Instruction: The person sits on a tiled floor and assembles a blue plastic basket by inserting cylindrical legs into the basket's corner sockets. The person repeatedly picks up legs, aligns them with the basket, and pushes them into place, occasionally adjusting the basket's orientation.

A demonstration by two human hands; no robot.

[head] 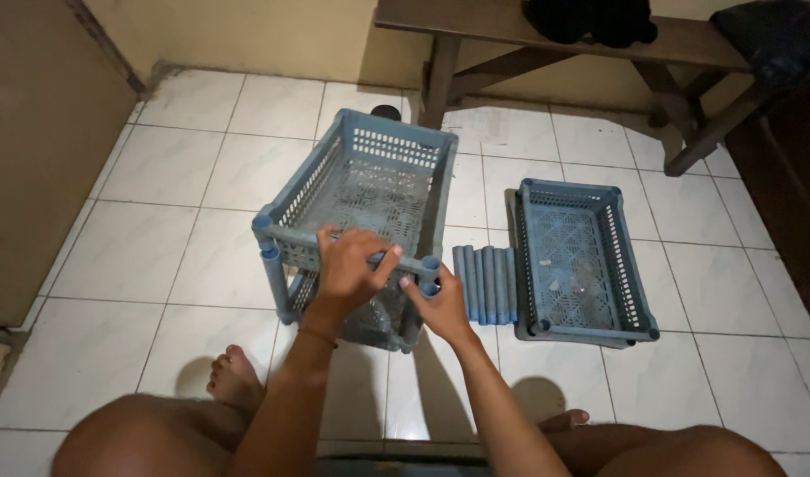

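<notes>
White floor tiles carry a light, stiff plastic rack [361, 190]. Left hand [352, 265] clamps its front rim; right hand [440, 305] pinches the corner post [430, 276], the firmest hold.

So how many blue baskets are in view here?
3. Top basket under both hands, a lower basket stacked beneath it and mostly hidden, and a loose basket on the floor to the right. More could be hidden.
</notes>
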